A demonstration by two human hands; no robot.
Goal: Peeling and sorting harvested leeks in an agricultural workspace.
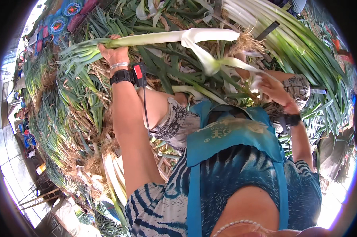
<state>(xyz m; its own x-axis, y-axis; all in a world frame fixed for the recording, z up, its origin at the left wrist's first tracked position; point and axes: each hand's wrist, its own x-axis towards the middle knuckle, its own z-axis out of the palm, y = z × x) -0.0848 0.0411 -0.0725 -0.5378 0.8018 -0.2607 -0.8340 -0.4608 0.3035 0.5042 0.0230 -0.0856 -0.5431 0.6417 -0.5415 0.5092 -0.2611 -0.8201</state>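
My left hand (114, 52) is wrapped round a long leek (151, 38) just below its green leaves. The leek lies nearly level across the upper middle, leaves to the left, white end and shaggy roots (247, 42) to the right. An outer layer (204, 59) has come partly away from the white shaft and hangs down as a strip toward the right. At the end of that pale strip my right hand (272, 89) is closed, its fingers somewhat blurred. The strip still joins the shaft near its middle.
Large heaps of untrimmed leeks (64, 106) with dry roots lie to the left. Cleaned leeks (281, 23) with white stalks are bundled at the upper right. Loose peeled leaves (158, 63) cover the ground ahead. A black cable (146, 106) hangs from my left wrist.
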